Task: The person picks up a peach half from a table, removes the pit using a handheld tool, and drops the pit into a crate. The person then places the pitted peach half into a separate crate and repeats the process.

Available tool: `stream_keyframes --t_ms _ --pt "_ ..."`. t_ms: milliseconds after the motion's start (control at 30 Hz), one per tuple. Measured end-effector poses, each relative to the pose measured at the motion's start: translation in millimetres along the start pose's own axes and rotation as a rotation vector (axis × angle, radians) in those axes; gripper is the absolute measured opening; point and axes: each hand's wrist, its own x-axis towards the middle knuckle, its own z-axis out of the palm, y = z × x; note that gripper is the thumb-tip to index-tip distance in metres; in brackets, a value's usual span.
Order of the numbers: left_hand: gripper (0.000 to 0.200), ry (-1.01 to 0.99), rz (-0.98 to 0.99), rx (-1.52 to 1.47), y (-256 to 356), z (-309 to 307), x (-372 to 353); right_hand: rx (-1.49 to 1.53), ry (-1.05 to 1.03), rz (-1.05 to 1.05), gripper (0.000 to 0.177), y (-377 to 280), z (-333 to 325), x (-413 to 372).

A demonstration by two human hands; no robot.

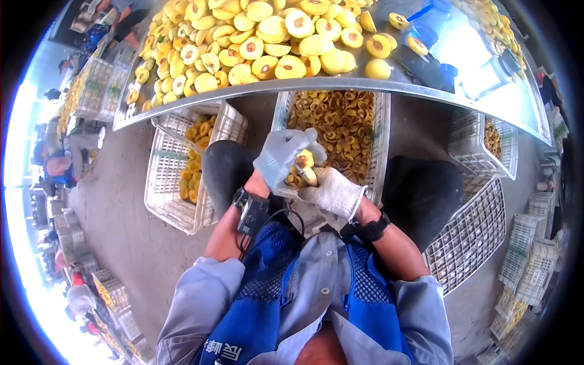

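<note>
My left hand [285,155], in a pale grey-blue glove, is closed around a yellow peach half [304,160] with a brown patch in its cut face. Against the fruit is my right hand [335,192], in a white knit glove, its fingers curled closed. Whatever sits inside the right fingers is hidden. Both hands meet between my knees, over the near part of a white crate [382,137] with brownish-orange peach scraps [334,131] in it. Beyond them, a heap of halved yellow peaches [261,42] lies on the metal table [243,91].
White crates stand on both sides: one with peach halves [154,176] at left, one with scraps [471,146] at right, and a tilted crate [471,234] by my right leg. A blue cup [424,36] and a clear jug [490,73] are on the table's right. Other people work at far left.
</note>
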Motion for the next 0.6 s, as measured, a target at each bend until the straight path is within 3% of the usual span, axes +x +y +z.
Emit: stream_keyframes --t_ms 33,100,167,233,367,467,500,600 --pt "0.041 0.016 -0.011 -0.058 -3.9 2.1 2.2 0.052 -0.018 0.035 0.027 -2.4 0.1 -1.9" --pt "0.039 -0.024 0.271 0.015 -8.5 4.4 0.1 0.169 -0.056 0.073 0.026 -6.5 -1.8 -5.5" --pt "0.038 -0.057 0.401 -0.079 -16.1 7.1 -1.8 0.304 -0.100 0.081 0.025 -8.2 -3.6 -9.5" --pt "0.038 -0.089 0.381 -0.332 -20.9 9.5 -0.6 0.393 -0.159 0.154 0.022 -6.4 -6.0 -11.2" --pt "0.048 -0.357 0.124 -0.161 -10.3 -4.9 6.5 0.708 -0.206 0.189 0.016 2.0 2.5 -13.0" --pt "0.046 -0.371 0.164 -0.634 -15.2 5.8 4.6 0.700 -0.282 0.148 0.015 -9.6 -4.4 -17.6" --pt "0.045 -0.210 0.164 -0.793 -14.1 16.5 -5.8 0.692 -0.285 0.128 0.017 -9.6 -4.1 -17.9" --pt "0.042 0.110 0.279 -0.600 -1.5 13.6 -4.4 0.682 -0.255 0.088 0.021 -13.1 -6.9 -21.9"
